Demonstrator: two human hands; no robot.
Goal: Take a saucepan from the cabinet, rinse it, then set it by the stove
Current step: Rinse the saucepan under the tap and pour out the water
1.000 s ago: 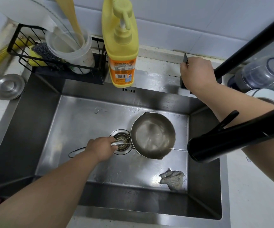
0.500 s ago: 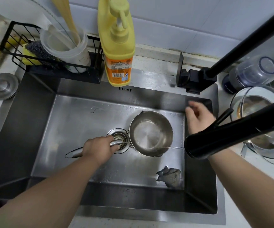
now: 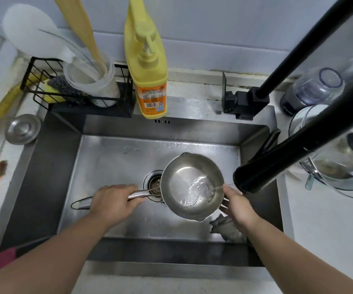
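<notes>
A small steel saucepan (image 3: 184, 177) hangs over the drain of the steel sink (image 3: 112, 158), with water pooling inside it. My left hand (image 3: 112, 201) is shut on its long handle. My right hand (image 3: 238, 205) touches the pan's right rim, its fingers at the edge; whether it grips the rim is unclear. A thin stream of water runs from the black faucet spout (image 3: 262, 175) into the pan.
A grey rag (image 3: 227, 229) lies in the sink's front right corner. A yellow soap bottle (image 3: 150, 81) and a wire rack (image 3: 50, 90) with utensils stand behind the sink. A glass lid (image 3: 341, 166) and a jar (image 3: 313, 88) sit at right. A steel plug (image 3: 22, 129) rests at left.
My right hand left the faucet lever at the back, came down into the sink and reached the pan's right rim. Water now pools in the pan, which has risen slightly.
</notes>
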